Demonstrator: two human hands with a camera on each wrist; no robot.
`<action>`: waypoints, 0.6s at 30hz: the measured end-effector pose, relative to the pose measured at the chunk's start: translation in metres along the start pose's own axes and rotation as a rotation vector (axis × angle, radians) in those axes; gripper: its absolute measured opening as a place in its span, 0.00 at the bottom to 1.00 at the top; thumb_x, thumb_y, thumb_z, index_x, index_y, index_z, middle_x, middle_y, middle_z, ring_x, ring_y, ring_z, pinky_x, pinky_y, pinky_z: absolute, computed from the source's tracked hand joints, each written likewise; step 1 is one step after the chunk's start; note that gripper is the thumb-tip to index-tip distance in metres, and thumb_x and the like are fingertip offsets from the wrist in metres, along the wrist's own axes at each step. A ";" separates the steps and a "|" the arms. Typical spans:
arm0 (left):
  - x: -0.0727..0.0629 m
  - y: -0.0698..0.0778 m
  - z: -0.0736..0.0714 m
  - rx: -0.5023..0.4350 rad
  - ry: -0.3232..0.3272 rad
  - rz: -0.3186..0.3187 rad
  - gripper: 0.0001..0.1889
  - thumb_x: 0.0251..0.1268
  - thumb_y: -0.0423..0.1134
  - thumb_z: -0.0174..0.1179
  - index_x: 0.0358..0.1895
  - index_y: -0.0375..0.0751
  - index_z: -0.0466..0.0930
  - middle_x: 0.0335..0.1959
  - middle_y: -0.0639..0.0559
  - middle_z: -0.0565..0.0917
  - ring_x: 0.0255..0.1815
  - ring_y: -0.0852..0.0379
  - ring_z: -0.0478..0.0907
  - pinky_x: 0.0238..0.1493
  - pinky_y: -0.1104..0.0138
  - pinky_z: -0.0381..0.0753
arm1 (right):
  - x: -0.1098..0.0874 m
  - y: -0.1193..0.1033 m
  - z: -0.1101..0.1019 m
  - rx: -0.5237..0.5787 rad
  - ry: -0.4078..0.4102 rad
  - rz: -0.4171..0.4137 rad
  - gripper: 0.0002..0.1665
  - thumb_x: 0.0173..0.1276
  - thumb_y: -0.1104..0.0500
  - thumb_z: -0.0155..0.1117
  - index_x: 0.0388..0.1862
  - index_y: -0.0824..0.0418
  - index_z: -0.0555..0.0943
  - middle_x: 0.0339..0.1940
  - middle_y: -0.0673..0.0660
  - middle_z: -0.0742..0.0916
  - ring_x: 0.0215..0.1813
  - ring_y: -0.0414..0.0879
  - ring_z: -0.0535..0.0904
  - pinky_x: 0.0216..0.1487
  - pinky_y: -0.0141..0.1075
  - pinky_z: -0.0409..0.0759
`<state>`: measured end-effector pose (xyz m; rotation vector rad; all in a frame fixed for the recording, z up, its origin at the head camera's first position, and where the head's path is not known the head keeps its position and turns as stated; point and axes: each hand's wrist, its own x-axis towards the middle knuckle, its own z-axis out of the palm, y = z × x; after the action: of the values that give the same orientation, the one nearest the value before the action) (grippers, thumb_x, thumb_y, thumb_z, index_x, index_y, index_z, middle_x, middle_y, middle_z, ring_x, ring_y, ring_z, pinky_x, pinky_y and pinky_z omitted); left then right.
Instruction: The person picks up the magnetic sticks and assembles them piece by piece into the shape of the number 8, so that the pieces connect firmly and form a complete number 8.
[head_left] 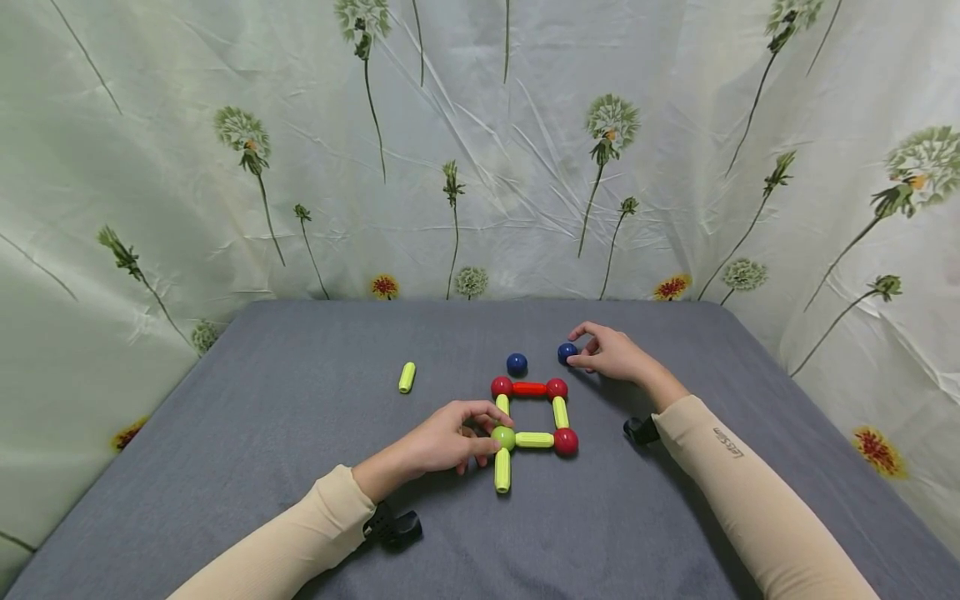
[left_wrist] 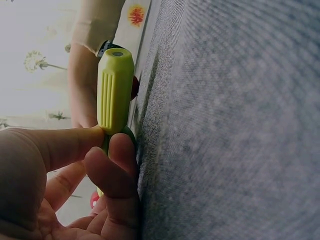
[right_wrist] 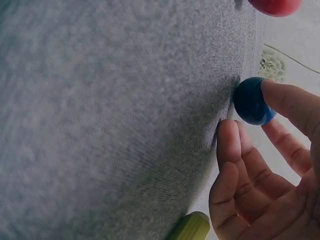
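My left hand (head_left: 457, 437) pinches a lime-green ball (head_left: 503, 437) at the near left corner of a square of balls and rods. A yellow-green rod (head_left: 502, 472) sticks out from that ball toward me; the left wrist view shows this rod (left_wrist: 115, 90) close, its end facing the camera. Red balls (head_left: 566, 442) form the other corners, joined by yellow-green rods (head_left: 535, 440) and one red rod (head_left: 529, 389). Beyond the square, my right hand (head_left: 611, 354) has thumb and index finger around a dark blue ball (right_wrist: 252, 101) at the cloth.
Another blue ball (head_left: 517, 364) lies just behind the square's far side. A loose yellow-green rod (head_left: 407, 377) rests off to the left. Grey cloth (head_left: 300, 417) covers the table, and a flower-printed curtain (head_left: 480, 150) hangs behind it.
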<state>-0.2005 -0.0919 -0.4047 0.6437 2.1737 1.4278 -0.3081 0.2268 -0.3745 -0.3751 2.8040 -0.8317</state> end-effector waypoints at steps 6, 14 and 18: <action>0.000 0.000 0.000 0.001 0.004 0.005 0.15 0.72 0.33 0.64 0.59 0.48 0.84 0.45 0.47 0.81 0.28 0.58 0.82 0.21 0.66 0.76 | 0.002 0.000 0.001 -0.011 0.006 0.005 0.24 0.74 0.52 0.69 0.63 0.60 0.77 0.37 0.57 0.86 0.35 0.46 0.78 0.38 0.35 0.73; 0.001 0.000 0.000 0.002 0.004 0.013 0.15 0.72 0.34 0.65 0.59 0.46 0.83 0.45 0.46 0.81 0.27 0.59 0.81 0.21 0.67 0.75 | 0.000 -0.004 0.001 -0.026 0.010 -0.020 0.23 0.74 0.52 0.69 0.61 0.62 0.77 0.38 0.58 0.86 0.35 0.45 0.79 0.38 0.35 0.73; 0.001 0.000 0.000 0.005 0.004 0.010 0.15 0.72 0.34 0.64 0.59 0.47 0.83 0.45 0.47 0.81 0.27 0.59 0.81 0.20 0.67 0.75 | -0.001 -0.006 0.001 -0.027 0.011 -0.014 0.23 0.74 0.52 0.68 0.61 0.63 0.77 0.38 0.59 0.87 0.36 0.45 0.80 0.38 0.35 0.74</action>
<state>-0.2009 -0.0913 -0.4046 0.6548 2.1803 1.4301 -0.3059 0.2214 -0.3720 -0.3956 2.8287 -0.8016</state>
